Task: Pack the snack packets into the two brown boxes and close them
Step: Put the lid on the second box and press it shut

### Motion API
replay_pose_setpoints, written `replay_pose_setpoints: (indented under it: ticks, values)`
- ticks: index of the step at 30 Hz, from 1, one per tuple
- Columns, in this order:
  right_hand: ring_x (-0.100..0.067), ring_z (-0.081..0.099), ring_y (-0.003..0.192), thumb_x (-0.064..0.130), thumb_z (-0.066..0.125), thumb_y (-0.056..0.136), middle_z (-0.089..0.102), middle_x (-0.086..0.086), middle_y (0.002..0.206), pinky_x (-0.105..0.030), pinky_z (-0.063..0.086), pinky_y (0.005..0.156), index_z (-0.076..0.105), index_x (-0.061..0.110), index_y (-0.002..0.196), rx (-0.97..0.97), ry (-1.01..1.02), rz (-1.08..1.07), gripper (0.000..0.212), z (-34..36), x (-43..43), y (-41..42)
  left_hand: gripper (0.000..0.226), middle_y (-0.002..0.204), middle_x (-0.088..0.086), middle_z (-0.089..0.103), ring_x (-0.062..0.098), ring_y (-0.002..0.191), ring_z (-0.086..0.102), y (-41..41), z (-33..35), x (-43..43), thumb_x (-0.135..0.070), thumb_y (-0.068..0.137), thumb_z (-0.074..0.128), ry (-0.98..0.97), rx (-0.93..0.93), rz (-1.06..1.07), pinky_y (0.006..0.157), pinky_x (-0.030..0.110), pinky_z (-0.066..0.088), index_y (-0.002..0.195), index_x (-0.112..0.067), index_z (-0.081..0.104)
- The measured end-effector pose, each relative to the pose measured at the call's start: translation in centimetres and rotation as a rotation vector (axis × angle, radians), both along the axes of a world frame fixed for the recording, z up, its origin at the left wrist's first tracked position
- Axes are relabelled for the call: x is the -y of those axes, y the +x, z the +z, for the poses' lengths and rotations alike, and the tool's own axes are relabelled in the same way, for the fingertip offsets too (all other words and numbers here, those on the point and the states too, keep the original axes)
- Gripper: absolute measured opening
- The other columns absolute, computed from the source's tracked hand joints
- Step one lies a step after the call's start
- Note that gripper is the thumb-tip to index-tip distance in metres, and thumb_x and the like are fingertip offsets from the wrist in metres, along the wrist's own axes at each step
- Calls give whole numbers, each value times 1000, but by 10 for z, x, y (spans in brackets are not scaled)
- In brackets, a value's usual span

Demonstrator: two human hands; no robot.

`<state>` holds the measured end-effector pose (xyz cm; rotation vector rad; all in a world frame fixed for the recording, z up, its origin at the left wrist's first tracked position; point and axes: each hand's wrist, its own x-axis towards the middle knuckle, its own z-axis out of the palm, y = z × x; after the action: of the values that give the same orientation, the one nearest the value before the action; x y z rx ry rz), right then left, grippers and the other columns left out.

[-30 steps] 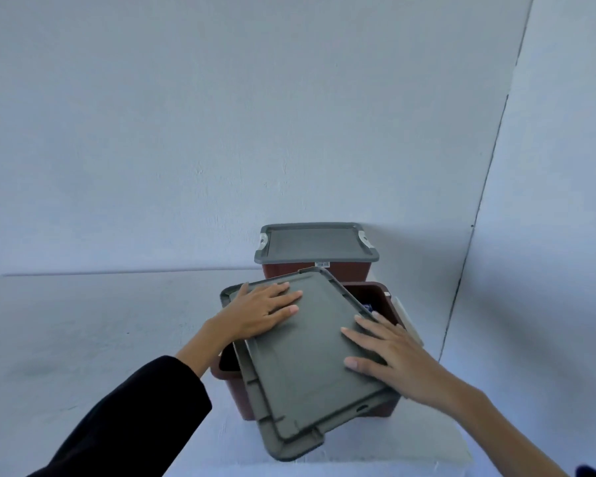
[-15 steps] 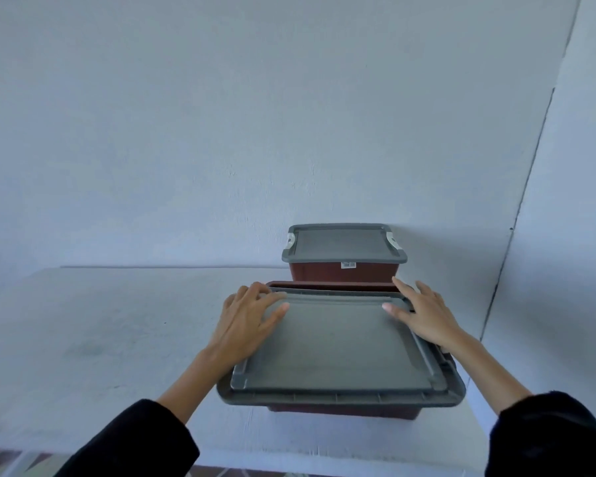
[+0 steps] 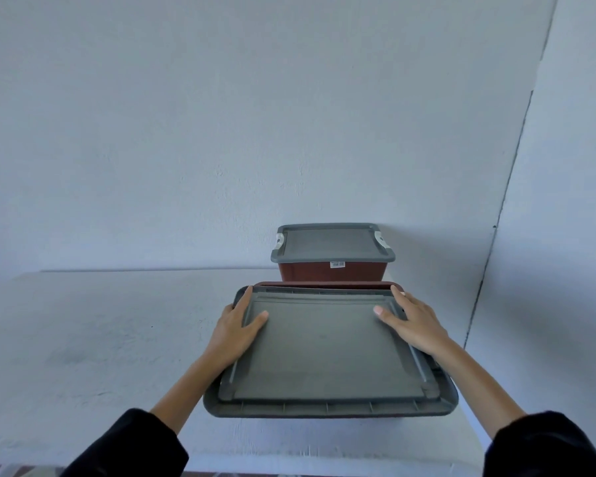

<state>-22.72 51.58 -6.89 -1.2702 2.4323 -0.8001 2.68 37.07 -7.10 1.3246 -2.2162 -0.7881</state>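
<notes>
A grey lid (image 3: 324, 349) lies squarely over the near brown box, of which only the far rim (image 3: 327, 285) shows. My left hand (image 3: 236, 330) grips the lid's left edge, thumb on top and fingers over the side. My right hand (image 3: 413, 321) rests on the lid's right edge, fingers spread across it. Behind, against the wall, stands the second brown box (image 3: 331, 273) with its grey lid (image 3: 332, 243) on and white clasps at both ends. No snack packets are visible.
The boxes stand on a white table (image 3: 100, 332) near its right edge, in a corner of pale walls (image 3: 221, 115). The table's front edge runs along the bottom of the view. Both my sleeves are black.
The lid has turned from askew to square over the near box. Both hands have slid from the lid's top out to its left and right edges.
</notes>
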Motion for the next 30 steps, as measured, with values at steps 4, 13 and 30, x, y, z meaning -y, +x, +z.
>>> replay_pose_setpoints:
  ticks: [4, 13, 30]
  values:
    - [-20, 6, 145, 46, 53, 88, 8, -4, 157, -42, 16, 115, 15, 25, 148, 92, -186, 0, 74, 7, -9, 10, 63, 135, 12, 37, 27, 124, 41, -1, 6, -13, -41, 93, 46, -76, -91, -41, 100, 31, 34, 147, -33, 15]
    - [-19, 14, 142, 45, 56, 86, 6, -3, 149, -36, 17, 113, -3, 39, 146, 120, -428, 60, 84, 102, -15, 6, 89, 152, 16, 22, 35, 115, 51, -24, 87, 0, -52, 88, 42, -275, -369, -52, 97, 41, 37, 139, -36, -28]
    - [9, 31, 108, 32, 52, 92, 30, -11, 130, 9, 28, 77, 46, 27, 121, 109, -923, 149, 30, 140, 41, -25, 68, 123, -4, 30, 14, 119, 32, -63, 129, 51, -60, 77, 37, -408, -728, -243, 99, 20, 29, 131, -21, 27]
